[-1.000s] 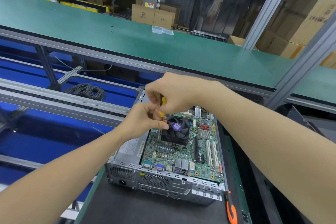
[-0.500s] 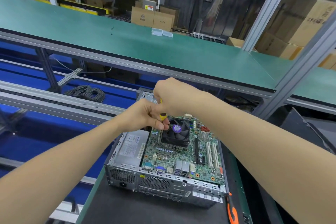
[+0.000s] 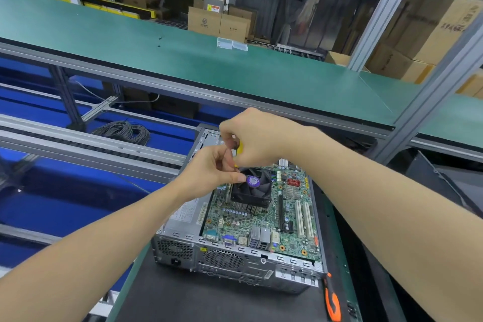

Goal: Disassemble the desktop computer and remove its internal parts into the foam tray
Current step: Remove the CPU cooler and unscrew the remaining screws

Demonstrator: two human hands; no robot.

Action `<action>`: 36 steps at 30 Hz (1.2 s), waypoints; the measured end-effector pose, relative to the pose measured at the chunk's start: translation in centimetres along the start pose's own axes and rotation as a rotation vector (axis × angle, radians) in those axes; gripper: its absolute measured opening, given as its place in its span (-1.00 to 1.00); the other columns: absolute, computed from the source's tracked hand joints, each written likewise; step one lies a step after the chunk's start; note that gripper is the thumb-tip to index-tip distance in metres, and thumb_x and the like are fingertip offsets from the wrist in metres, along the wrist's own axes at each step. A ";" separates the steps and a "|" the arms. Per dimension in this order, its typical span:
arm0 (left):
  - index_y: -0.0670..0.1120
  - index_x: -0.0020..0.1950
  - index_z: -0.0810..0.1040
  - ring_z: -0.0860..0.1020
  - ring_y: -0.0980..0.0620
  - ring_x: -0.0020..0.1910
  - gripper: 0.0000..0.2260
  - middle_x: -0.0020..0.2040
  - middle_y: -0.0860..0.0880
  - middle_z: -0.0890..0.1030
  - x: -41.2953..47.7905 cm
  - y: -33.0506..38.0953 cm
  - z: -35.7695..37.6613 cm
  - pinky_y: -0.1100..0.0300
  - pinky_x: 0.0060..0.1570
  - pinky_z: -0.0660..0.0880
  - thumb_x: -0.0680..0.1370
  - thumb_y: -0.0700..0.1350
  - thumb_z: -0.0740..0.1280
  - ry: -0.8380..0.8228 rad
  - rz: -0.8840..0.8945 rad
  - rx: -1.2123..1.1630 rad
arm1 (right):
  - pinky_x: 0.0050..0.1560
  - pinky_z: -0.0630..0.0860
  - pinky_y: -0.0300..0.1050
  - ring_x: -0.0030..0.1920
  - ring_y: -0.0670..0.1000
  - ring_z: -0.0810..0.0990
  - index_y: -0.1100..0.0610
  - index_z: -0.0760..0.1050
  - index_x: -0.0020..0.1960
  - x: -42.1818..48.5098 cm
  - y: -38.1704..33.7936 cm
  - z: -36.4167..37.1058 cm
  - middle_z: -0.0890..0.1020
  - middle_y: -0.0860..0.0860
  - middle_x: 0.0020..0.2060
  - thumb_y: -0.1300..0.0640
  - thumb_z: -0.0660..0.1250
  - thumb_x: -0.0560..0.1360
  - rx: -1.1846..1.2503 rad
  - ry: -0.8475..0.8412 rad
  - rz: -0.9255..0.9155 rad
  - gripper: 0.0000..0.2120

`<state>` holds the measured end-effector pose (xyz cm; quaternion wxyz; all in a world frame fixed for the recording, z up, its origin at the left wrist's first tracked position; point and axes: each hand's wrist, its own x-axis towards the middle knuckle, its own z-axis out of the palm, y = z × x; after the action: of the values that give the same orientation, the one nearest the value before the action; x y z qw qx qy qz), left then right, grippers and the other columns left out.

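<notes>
An open grey desktop case [image 3: 230, 264] lies on a black mat, its green motherboard [image 3: 287, 227] exposed. A black CPU fan [image 3: 252, 187] with a purple hub sticker sits on a finned heatsink. My right hand [image 3: 256, 136] is closed around a yellow-handled screwdriver [image 3: 239, 149] held upright over the fan's far left corner. My left hand [image 3: 211, 174] pinches the screwdriver's lower part, thumb resting by the fan hub. The tool's tip is hidden behind my fingers. A silver power supply [image 3: 183, 214] fills the case's left side. No foam tray is in view.
An orange-and-black screwdriver [image 3: 332, 300] lies on the mat [image 3: 209, 300] right of the case. A long green shelf [image 3: 183, 60] runs above, carrying two small clear boxes [image 3: 231, 43]. Grey conveyor rails [image 3: 78, 144] and a cable coil [image 3: 122, 131] lie left. Aluminium posts [image 3: 428, 107] stand right.
Both hands stay on the screwdriver at the fan's corner. My fingers have shifted slightly around the handle. The camera has tilted, so the case sits a little lower in view.
</notes>
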<state>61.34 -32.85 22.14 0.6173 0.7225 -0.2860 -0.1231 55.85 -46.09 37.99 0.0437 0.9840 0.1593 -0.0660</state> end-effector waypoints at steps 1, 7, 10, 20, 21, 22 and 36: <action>-0.25 -0.18 0.51 0.60 -0.02 -0.28 -0.73 -0.30 -0.29 0.49 0.0 0.1 0.0 0.16 -0.19 0.58 0.41 -0.27 0.60 -0.009 -0.002 -0.001 | -0.21 0.50 0.02 -0.15 0.13 0.50 0.06 0.44 -0.08 0.1 0.0 0.6 0.47 -0.01 -0.24 -0.15 0.35 0.51 0.032 0.065 0.118 -0.71; -0.07 0.29 0.61 0.66 -0.03 0.15 -0.73 0.11 -0.07 0.72 0.9 1.7 -2.8 0.19 0.09 0.57 0.60 -0.26 0.41 -0.436 -0.049 -0.068 | -0.34 0.28 -0.08 -0.29 0.09 0.42 0.14 0.29 -0.18 1.6 -0.9 1.5 0.33 0.02 -0.27 -0.08 0.24 0.66 0.098 0.095 0.373 -0.63; -0.22 0.13 0.71 0.67 0.06 0.17 -0.84 0.15 -0.04 0.72 1.2 2.2 -3.1 0.33 0.07 0.54 0.59 -0.32 0.39 -0.443 -0.026 0.050 | -0.42 0.28 -0.11 -0.33 0.09 0.44 0.13 0.35 -0.20 1.8 -0.7 1.1 0.46 0.06 -0.26 0.05 0.29 0.63 0.084 0.044 0.260 -0.72; -0.41 -0.23 0.60 0.74 -0.02 -0.06 -0.74 -0.28 -0.15 0.71 0.1 0.3 -1.3 0.10 0.00 0.63 0.34 -0.30 0.63 -0.026 -0.022 0.062 | -0.11 0.58 0.03 -0.14 0.00 0.53 -0.04 0.56 -0.19 0.5 -0.8 -1.6 0.61 -0.09 -0.21 0.22 0.48 0.45 -0.033 -0.069 -0.162 -0.81; -0.37 -0.26 0.61 0.74 -0.05 -0.08 -0.74 -0.29 -0.17 0.70 0.0 0.3 -1.2 0.04 -0.01 0.64 0.33 -0.27 0.65 -0.017 -0.022 0.071 | -0.12 0.59 0.03 -0.15 0.00 0.51 -0.03 0.57 -0.20 0.5 -1.0 -1.6 0.61 -0.08 -0.20 0.28 0.43 0.44 -0.067 -0.065 -0.187 -0.79; -0.32 -0.28 0.61 0.73 -0.10 -0.10 -0.74 -0.29 -0.19 0.69 -0.1 0.3 -1.1 -0.05 -0.01 0.65 0.33 -0.23 0.66 -0.011 -0.017 0.083 | -0.13 0.58 0.03 -0.15 0.01 0.50 -0.02 0.58 -0.19 0.5 -1.2 -1.4 0.60 -0.06 -0.17 0.32 0.38 0.43 -0.102 -0.061 -0.207 -0.77; -0.09 0.28 0.64 0.66 0.04 0.20 -0.74 0.14 -0.01 0.72 0.0 3.6 -1.3 0.12 0.22 0.59 0.60 -0.22 0.42 0.029 0.045 0.037 | -0.07 0.45 -0.02 -0.11 0.11 0.48 0.11 0.57 -0.05 -2.2 2.5 -1.0 0.61 0.04 -0.15 0.02 0.33 0.63 0.173 0.436 0.076 -0.82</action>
<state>61.08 -32.00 25.88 0.6104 0.7289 -0.2956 -0.0932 54.70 -49.04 39.42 -0.0739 0.9804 0.1214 0.1363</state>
